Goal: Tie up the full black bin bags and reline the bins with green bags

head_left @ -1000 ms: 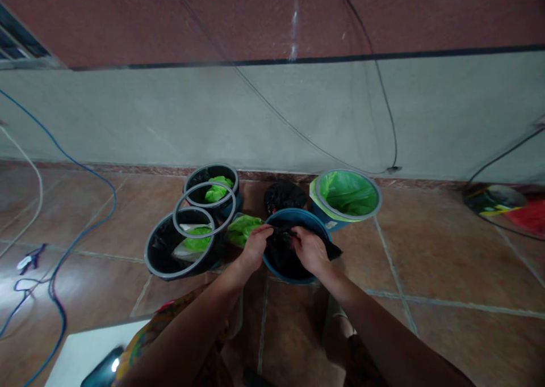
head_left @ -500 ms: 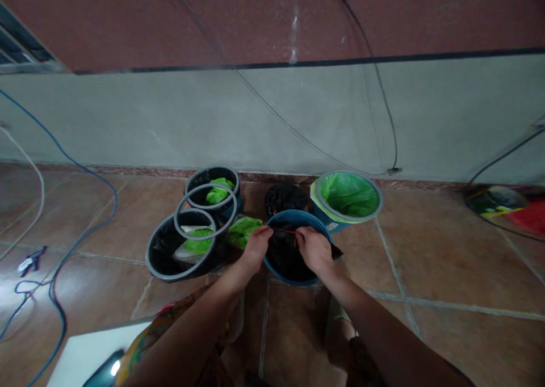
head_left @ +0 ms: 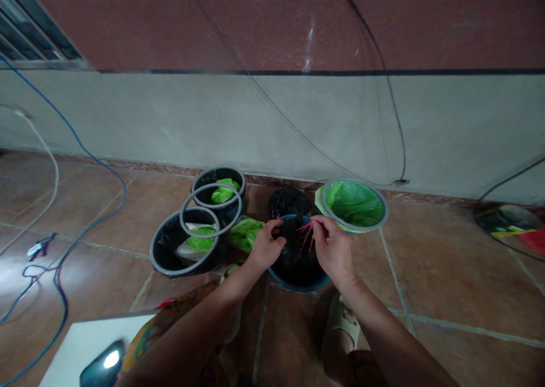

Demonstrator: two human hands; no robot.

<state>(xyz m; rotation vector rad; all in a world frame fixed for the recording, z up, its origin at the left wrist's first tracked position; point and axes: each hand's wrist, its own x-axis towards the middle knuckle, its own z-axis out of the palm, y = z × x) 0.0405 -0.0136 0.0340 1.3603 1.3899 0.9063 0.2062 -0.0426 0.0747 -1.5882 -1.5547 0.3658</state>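
A black plastic bag (head_left: 293, 256) sits in a blue bin (head_left: 298, 289) between my feet. My left hand (head_left: 268, 244) is closed at the bag's upper edge, thumb and fingers pinching black plastic over the bin's left side. Over the right side, my right hand (head_left: 335, 249) pinches the red drawstring (head_left: 305, 232). Several of its strands fan out and hang from my fingertips toward the bag. Behind the bin lies another bundle of black plastic (head_left: 289, 202). What is inside the bin is mostly too dark to make out.
Left stand two black-lined bins, front (head_left: 164, 248) and back (head_left: 200, 177), with green plastic inside. A loose grey ring (head_left: 184, 208) rests across them. A green-lined bin (head_left: 385, 211) is at right. A blue cable (head_left: 91, 217) and a phone (head_left: 102, 364) on a white surface are left.
The red string was stretched between both hands; now it hangs in loose strands from my right hand. My right hand has risen and turned, and my left has shifted slightly right.
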